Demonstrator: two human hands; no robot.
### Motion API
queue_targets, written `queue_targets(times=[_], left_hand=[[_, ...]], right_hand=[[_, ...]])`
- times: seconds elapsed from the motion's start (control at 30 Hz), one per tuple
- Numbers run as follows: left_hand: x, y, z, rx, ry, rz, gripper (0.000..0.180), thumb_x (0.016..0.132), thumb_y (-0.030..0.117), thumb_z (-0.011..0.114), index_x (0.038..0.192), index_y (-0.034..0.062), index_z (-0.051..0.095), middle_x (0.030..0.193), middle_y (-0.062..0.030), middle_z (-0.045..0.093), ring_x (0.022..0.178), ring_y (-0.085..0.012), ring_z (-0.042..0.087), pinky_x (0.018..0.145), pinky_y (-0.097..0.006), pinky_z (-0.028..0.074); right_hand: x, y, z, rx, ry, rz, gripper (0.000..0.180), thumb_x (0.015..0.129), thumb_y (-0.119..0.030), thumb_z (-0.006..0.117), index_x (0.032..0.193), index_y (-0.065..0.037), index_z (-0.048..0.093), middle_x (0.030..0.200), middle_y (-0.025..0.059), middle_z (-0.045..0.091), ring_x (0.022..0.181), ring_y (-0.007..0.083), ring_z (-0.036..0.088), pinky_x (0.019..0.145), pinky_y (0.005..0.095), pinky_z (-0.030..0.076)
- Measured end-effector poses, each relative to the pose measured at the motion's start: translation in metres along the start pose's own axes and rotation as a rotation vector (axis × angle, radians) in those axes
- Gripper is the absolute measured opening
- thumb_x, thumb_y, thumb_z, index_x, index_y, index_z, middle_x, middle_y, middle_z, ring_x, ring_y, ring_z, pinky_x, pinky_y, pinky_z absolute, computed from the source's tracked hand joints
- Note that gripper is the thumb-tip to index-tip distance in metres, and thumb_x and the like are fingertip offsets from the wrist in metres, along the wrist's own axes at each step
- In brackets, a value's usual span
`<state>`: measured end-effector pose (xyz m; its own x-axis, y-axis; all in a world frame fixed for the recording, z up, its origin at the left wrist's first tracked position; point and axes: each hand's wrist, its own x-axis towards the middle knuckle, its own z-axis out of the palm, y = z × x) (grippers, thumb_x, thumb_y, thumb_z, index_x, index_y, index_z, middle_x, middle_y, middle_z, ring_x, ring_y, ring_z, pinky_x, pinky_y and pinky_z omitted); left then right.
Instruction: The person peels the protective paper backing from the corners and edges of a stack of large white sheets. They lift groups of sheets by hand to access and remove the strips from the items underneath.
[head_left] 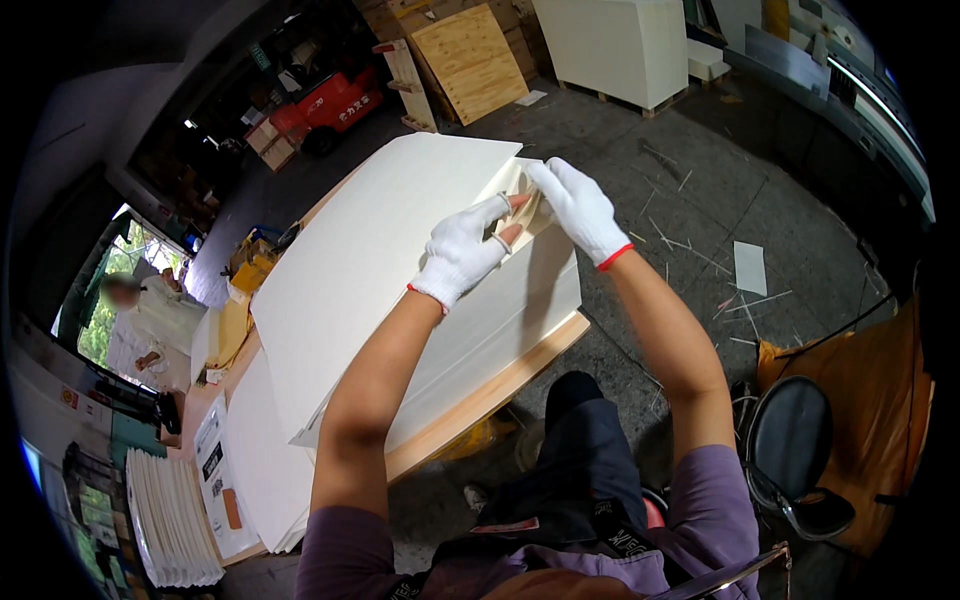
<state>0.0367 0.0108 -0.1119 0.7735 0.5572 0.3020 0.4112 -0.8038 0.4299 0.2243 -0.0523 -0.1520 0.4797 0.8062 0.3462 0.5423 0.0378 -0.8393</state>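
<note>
A tall stack of large cream paper sheets lies on a wooden pallet in front of me. Both hands wear white gloves with bare fingertips. My left hand pinches the far right corner of the top sheets, thumb and fingers closed on the lifted edge. My right hand grips the same corner from the right, bending the sheets upward.
Another person stands at the left beside a table with more paper stacks. A black stool stands at my right. A red forklift, wooden pallets and a white paper block are farther away. Paper scraps litter the concrete floor.
</note>
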Motion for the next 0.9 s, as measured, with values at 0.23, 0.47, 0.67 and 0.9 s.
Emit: queue_targets(times=[0.23,0.47,0.67,0.9], left_hand=[[-0.001,-0.005,0.002,0.043,0.033,0.061,0.034,0.1,0.018,0.049,0.129,0.0209,0.067,0.105,-0.014,0.072,0.082,-0.0287,0.07,0.081,-0.039,0.055],[0.004,-0.003,0.001,0.132,-0.028,0.03,0.033,0.101,0.02,0.047,0.126,0.0215,0.069,0.097,-0.0128,0.071,0.08,-0.0291,0.069,0.078,-0.039,0.054],[0.002,0.015,-0.011,0.013,-0.149,-0.182,0.034,0.096,0.035,0.062,0.128,0.0275,0.068,0.109,-0.0127,0.074,0.097,-0.0324,0.07,0.086,-0.042,0.054],[0.004,-0.006,0.001,0.052,-0.042,-0.04,0.04,0.092,0.031,0.069,0.131,0.0231,0.068,0.105,-0.0127,0.075,0.092,-0.0258,0.072,0.084,-0.036,0.055]], right_hand=[[-0.005,0.013,-0.032,-0.655,-0.223,-0.263,0.049,0.1,-0.058,0.046,0.101,-0.012,0.065,0.087,0.0152,0.071,0.085,0.0361,0.07,0.072,0.0478,0.052],[0.001,-0.001,-0.016,-0.282,-0.078,-0.119,0.045,0.102,-0.051,0.05,0.105,-0.01,0.067,0.088,0.0155,0.07,0.085,0.0372,0.066,0.075,0.0458,0.052],[-0.002,0.004,-0.001,0.091,-0.046,0.108,0.05,0.1,-0.051,0.051,0.088,-0.005,0.064,0.079,0.0126,0.065,0.078,0.0307,0.062,0.075,0.0402,0.047],[-0.002,0.005,0.001,0.098,-0.034,0.091,0.049,0.1,-0.051,0.051,0.086,-0.005,0.063,0.078,0.0124,0.065,0.077,0.0308,0.062,0.074,0.0403,0.047]])
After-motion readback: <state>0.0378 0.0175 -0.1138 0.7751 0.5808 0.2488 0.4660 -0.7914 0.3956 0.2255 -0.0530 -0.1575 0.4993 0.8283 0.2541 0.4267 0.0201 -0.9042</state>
